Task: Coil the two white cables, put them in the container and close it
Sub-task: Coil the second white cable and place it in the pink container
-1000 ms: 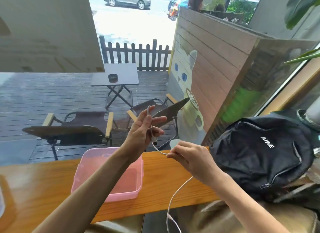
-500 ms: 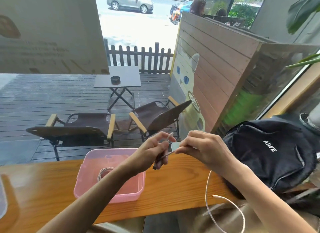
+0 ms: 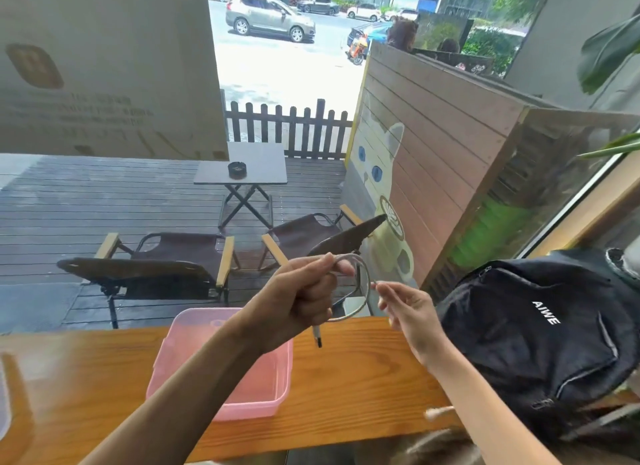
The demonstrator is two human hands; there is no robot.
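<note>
A white cable is wound in loops above the wooden counter. My left hand is closed around the loops, and the cable's USB plug hangs below the fist. My right hand pinches the free stretch of the same cable just right of the loops. The open pink container stands on the counter below my left forearm, which hides most of its inside. A second cable cannot be made out in this frame.
The wooden counter runs left to right along a window. A black backpack lies on its right end. A translucent lid edge shows at far left. Outside are chairs, a small table and a fence.
The long tail that hung below the counter has been wound up into loops in my left hand. Both hands have risen, and the plug now dangles under my left fist.
</note>
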